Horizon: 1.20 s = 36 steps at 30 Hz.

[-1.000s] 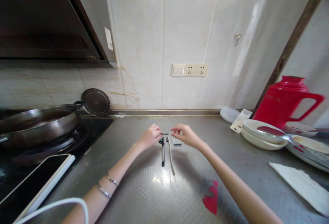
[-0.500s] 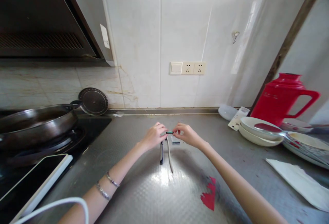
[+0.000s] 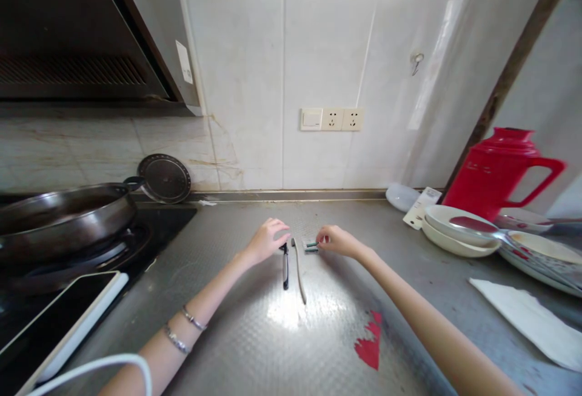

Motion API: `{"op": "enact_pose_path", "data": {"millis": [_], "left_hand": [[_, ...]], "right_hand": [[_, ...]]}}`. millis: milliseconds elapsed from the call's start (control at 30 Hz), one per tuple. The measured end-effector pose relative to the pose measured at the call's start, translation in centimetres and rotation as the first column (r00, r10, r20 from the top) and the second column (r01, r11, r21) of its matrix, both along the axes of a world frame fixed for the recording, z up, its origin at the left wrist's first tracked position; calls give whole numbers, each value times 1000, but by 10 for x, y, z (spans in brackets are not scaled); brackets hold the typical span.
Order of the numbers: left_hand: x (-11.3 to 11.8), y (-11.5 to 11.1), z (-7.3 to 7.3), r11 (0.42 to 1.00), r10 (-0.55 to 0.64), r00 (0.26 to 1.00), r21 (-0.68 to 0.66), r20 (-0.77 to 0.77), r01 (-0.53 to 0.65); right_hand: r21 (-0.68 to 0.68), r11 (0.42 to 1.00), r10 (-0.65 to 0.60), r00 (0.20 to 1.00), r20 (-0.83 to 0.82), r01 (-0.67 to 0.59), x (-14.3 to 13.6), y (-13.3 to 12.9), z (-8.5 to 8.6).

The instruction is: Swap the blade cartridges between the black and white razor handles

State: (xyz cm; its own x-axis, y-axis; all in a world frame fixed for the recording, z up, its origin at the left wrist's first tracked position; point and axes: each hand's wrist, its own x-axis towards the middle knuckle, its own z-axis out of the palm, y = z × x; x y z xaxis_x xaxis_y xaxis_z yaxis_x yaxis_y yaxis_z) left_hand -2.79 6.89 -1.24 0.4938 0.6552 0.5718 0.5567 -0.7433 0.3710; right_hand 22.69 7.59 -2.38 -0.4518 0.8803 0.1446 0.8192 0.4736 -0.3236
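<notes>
A black-handled razor (image 3: 285, 267) lies lengthwise on the metal counter, its head near the fingertips of my left hand (image 3: 269, 239). That hand is curled, and what its fingertips hold, if anything, is too small to tell. Just right of the razor lies a thin, pale toothbrush-like stick (image 3: 299, 271). My right hand (image 3: 336, 242) pinches a small dark green piece (image 3: 311, 244) above a little clear packet (image 3: 310, 250) on the counter.
On the left are a pan (image 3: 68, 217) on the stove and a phone (image 3: 68, 323) with a white cable (image 3: 100, 362). Stacked bowls (image 3: 459, 244), a red thermos (image 3: 493, 171) and white paper (image 3: 527, 317) are on the right. A red scrap (image 3: 370, 344) lies in front.
My hands have moved apart, the left towards the razor head. The dark green piece has moved down and right with my right hand, to the clear packet.
</notes>
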Motion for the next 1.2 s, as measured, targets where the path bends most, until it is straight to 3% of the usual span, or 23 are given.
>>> {"op": "enact_pose_path", "data": {"millis": [633, 1000, 1067, 1200], "left_hand": [[0, 1, -7, 1000, -14, 1000, -13, 20, 14], [0, -2, -3, 999, -2, 1000, -36, 3, 2], [-1, -3, -3, 998, 26, 1000, -51, 1, -26], [-3, -9, 0, 969, 179, 981, -159, -78, -189]], "right_hand": [[-35, 999, 4, 999, 41, -3, -7, 12, -7], [-35, 999, -2, 1000, -6, 1, -6, 12, -8], [-23, 1000, -12, 1000, -22, 12, -4, 11, -6], [5, 1000, -30, 998, -59, 30, 6, 5, -1]]}}
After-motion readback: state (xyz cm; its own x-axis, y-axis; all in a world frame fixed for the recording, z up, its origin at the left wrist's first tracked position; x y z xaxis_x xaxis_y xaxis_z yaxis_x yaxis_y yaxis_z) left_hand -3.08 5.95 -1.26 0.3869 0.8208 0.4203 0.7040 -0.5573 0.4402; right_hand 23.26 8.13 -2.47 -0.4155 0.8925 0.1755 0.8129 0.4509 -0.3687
